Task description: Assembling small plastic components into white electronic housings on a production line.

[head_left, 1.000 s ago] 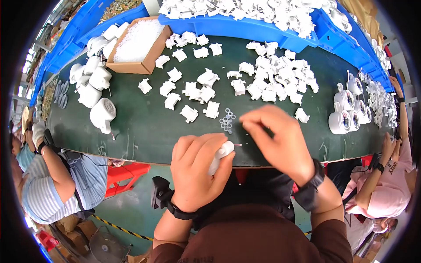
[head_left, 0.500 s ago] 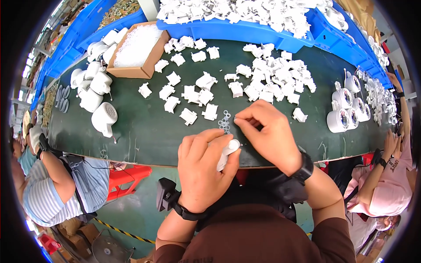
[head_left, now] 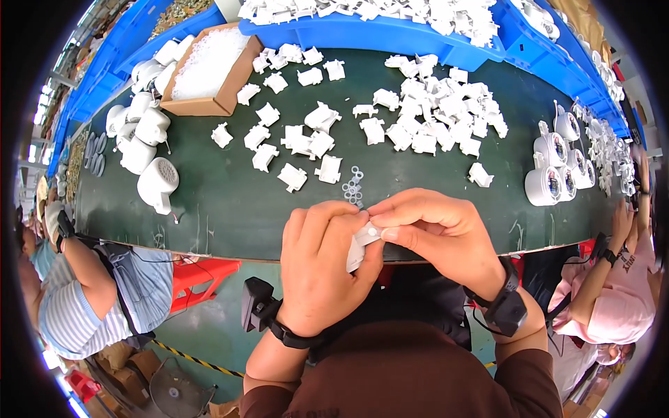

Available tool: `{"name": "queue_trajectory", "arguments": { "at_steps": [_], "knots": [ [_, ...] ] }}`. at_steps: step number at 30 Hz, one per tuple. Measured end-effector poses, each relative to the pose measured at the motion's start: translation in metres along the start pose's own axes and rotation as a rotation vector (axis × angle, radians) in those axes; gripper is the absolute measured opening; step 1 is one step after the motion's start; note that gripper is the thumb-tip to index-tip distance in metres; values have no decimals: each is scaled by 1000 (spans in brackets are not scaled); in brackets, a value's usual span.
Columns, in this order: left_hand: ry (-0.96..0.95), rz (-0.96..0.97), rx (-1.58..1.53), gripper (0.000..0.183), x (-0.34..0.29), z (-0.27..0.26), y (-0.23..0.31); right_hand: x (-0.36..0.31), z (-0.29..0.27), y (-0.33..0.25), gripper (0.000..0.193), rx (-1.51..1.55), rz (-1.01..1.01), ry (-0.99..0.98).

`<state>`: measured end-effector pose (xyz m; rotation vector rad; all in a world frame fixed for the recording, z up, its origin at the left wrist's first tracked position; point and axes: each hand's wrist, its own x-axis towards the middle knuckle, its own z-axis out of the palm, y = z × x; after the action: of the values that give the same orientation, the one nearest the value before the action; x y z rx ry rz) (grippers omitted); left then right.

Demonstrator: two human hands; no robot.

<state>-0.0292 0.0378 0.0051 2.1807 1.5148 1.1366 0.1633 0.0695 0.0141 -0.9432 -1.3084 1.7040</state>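
Leaving the rings (head_left: 352, 187), right fingers (head_left: 404, 204) now pinch the white part (head_left: 356, 256) left fingers (head_left: 322, 221) grip.

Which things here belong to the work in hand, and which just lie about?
In the work:
white part, held in left grip, right grip at its tip
small rings nearby, probably

Seemingly just about:
red stool
floor fan
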Motion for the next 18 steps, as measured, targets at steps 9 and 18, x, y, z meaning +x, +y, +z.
{"name": "queue_trajectory", "arguments": {
  "at_steps": [9,18],
  "knots": [
    [32,77,4,37,-3,5,-6,13,-1,-19,11,86,310,-123],
    [155,19,-6,39,-11,12,-6,0,15,-8,14,227,176,60]
  ]
}}
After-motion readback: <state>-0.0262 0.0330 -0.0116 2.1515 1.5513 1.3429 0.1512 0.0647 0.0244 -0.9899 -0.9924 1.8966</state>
